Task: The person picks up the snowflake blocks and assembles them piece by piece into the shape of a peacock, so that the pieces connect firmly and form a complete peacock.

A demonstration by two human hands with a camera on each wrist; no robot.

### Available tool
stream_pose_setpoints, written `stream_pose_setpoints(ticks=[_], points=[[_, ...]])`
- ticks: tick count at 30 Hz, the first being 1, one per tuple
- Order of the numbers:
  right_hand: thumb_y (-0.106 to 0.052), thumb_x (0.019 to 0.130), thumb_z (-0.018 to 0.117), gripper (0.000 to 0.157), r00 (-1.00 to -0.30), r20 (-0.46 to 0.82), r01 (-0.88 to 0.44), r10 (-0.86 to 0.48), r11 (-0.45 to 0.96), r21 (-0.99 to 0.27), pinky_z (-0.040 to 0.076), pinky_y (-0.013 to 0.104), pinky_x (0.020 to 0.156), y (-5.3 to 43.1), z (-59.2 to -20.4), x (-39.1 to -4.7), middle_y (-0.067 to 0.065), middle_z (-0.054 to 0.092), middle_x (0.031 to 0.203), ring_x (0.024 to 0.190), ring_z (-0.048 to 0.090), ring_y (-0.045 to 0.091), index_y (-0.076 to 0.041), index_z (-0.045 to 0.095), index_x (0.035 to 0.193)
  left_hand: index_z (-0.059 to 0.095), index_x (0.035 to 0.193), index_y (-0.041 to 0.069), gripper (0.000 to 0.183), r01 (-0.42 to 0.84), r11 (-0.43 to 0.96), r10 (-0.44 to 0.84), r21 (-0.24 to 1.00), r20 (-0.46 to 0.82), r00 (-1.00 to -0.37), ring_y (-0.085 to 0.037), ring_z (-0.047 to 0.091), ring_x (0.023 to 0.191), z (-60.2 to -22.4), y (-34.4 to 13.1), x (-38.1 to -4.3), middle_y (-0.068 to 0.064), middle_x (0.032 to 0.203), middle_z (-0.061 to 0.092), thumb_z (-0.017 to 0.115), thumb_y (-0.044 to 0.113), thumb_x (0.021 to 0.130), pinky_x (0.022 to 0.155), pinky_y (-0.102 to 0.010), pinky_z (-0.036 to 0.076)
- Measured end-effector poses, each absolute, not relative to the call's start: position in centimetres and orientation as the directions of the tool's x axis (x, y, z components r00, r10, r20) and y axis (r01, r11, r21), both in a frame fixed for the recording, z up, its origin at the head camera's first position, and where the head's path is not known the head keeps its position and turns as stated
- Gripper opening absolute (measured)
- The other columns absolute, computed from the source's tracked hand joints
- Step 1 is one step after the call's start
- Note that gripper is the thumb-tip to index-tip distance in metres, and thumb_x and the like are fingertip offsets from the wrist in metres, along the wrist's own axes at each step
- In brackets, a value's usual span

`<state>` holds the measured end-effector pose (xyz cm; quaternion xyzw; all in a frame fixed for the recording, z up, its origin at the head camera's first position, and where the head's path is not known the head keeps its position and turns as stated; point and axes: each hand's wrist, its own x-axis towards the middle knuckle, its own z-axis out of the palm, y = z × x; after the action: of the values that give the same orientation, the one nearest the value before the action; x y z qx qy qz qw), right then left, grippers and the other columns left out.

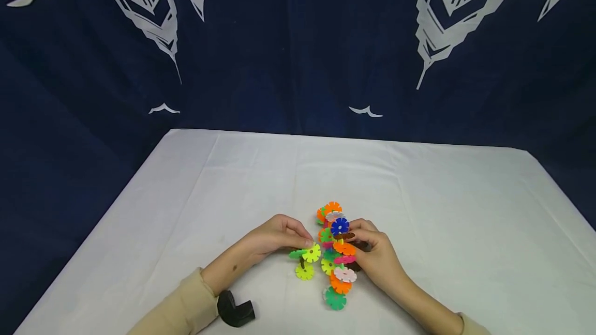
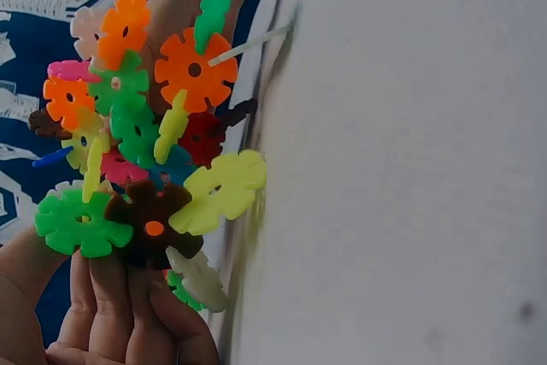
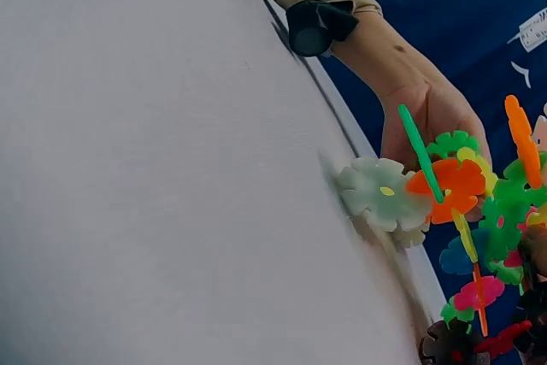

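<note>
Slotted flower-shaped plastic discs are joined into a tall, many-coloured build [image 1: 344, 248] over the middle front of the table. My right hand [image 1: 379, 257] grips it from the right side, with some fingers hidden behind brown discs. Left of it, my left hand [image 1: 279, 237] pinches a yellow disc [image 1: 311, 253] by its upper edge, with a green disc and another yellow disc [image 1: 304, 272] around it. The left wrist view has a brown disc [image 2: 141, 250] and a green disc [image 2: 84, 226] right above the left fingers. A pale disc [image 3: 385, 194] sticks out low in the right wrist view.
A white cloth covers the table [image 1: 233, 180]. Behind its far edge hangs a dark blue curtain [image 1: 288, 56] with white prints. A black curved piece [image 1: 235, 311] sits against the left sleeve [image 1: 181, 304] near the wrist.
</note>
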<state>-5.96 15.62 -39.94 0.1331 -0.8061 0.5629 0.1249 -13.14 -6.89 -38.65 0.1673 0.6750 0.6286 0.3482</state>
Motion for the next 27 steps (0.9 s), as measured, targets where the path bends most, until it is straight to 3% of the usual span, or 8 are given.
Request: stream_pose_setpoints(ticks=[12, 21, 27], points=[[0.020, 0.071, 0.065, 0.029, -0.910, 0.405, -0.413, -0.093, 0.313, -0.855, 0.052, 0.023, 0.071, 15.2, -40.3, -6.0, 0.002, 0.061, 0.093, 0.088, 0.053, 0.013, -0.008, 0.070, 0.076, 0.069, 0.083, -0.005, 0.011, -0.234, 0.136, 0.620, 0.963, -0.267, -0.738, -0.011, 0.061, 0.066, -39.0, -6.5, -13.2, -0.006, 0.074, 0.069, 0.070, 0.005, 0.080, 0.063, -0.023, 0.050], [0.019, 0.070, 0.069, 0.031, -0.877, 0.468, -0.474, -0.105, 0.336, -0.814, 0.050, 0.021, 0.066, 14.8, -40.5, -5.6, -0.002, 0.062, 0.090, 0.085, 0.052, 0.014, -0.012, 0.070, 0.075, 0.067, 0.084, -0.010, 0.011, -0.236, 0.103, 0.593, 0.966, -0.250, -0.766, -0.013, 0.063, 0.071, -38.9, -5.8, -12.8, -0.009, 0.076, 0.069, 0.069, -0.001, 0.081, 0.070, -0.025, 0.051], [0.017, 0.069, 0.071, 0.030, -0.881, 0.466, -0.460, -0.078, 0.366, -0.809, 0.049, 0.021, 0.062, 14.6, -40.4, -5.6, -0.003, 0.062, 0.090, 0.083, 0.052, 0.012, -0.012, 0.070, 0.074, 0.068, 0.093, -0.009, 0.021, -0.199, 0.115, 0.610, 0.973, -0.227, -0.759, -0.014, 0.062, 0.079, -39.3, -6.5, -13.0, -0.008, 0.084, 0.069, 0.064, 0.011, 0.089, 0.076, -0.026, 0.049]])
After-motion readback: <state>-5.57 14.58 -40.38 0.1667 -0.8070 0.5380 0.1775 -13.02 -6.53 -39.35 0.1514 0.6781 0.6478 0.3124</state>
